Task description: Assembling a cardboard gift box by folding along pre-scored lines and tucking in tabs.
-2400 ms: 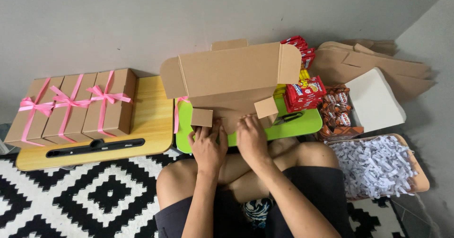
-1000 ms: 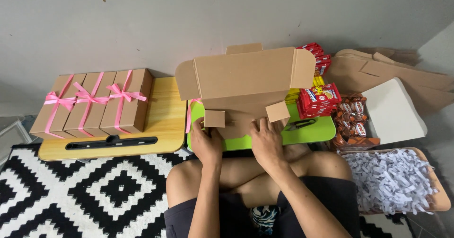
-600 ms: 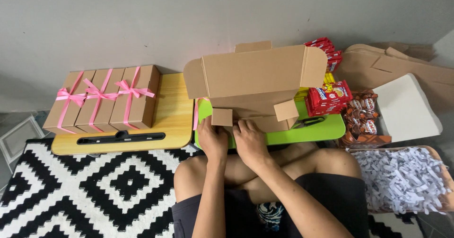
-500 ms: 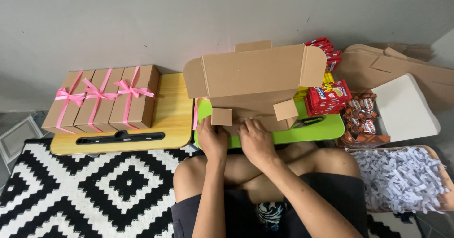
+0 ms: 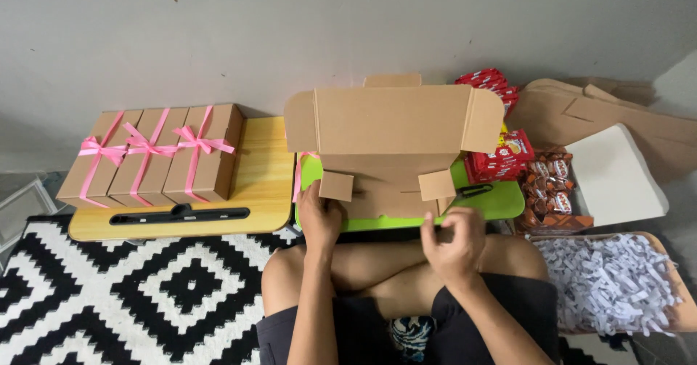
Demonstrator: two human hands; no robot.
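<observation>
Since the earlier frame, the right hand has drawn back off the cardboard box, fingers loosely curled and empty. Ribboned boxes sit well left, snack packets just right; the left hand, fingers together, presses the box's near flap.

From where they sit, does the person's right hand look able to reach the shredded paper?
Probably yes: the right hand is free, and the tray of shredded paper lies open beside the right knee, nothing between.

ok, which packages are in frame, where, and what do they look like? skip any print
Open brown cardboard mailer box: centre, on the green lap tray, lid up; left hand touches its front.
Three brown boxes with pink ribbon bows: left, side by side on the wooden tray.
Red snack packets: right of the mailer.
Brown-and-red wrapped sweets: further right.
Flat cardboard blanks: far right.
</observation>
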